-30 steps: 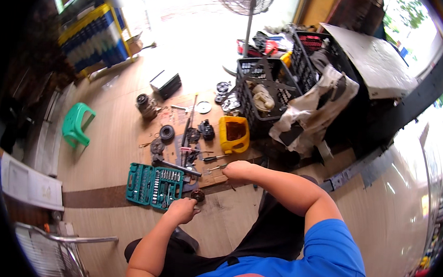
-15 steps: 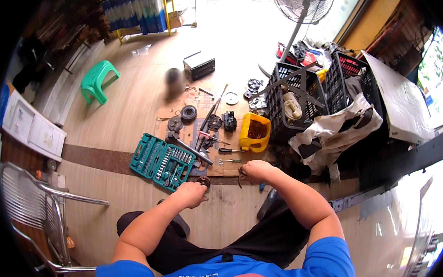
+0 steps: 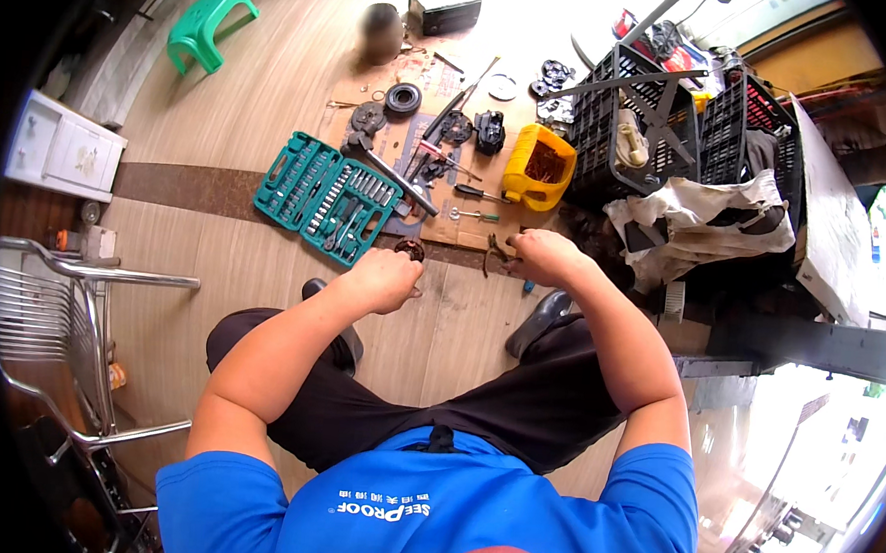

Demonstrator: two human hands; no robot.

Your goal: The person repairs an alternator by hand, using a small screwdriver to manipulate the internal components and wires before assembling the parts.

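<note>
My left hand [image 3: 387, 280] is closed around a small round dark part [image 3: 410, 248] with reddish-brown showing on top; its exact kind is unclear. To its right, my right hand [image 3: 546, 257] grips slim dark pliers [image 3: 493, 256], their two arms spread apart and pointing toward the left. A gap separates the pliers from the round part. Just beyond my left hand lies an open teal socket set case [image 3: 329, 200]. On the cardboard [image 3: 455, 235] ahead of my hands are a black-handled screwdriver [image 3: 481, 192] and a green-handled tool [image 3: 474, 215].
A yellow cut-open jug [image 3: 540, 168] stands by black crates [image 3: 631, 126] at the right. Farther off are a black ring-shaped part [image 3: 403, 98], a black block-like part [image 3: 490, 132] and a green stool [image 3: 207, 29]. A metal chair [image 3: 92, 274] is at the left.
The view has tipped toward my body, so the scene sits higher. The pliers in my right hand now show two spread arms where one thin shape showed before. My left hand keeps the round part.
</note>
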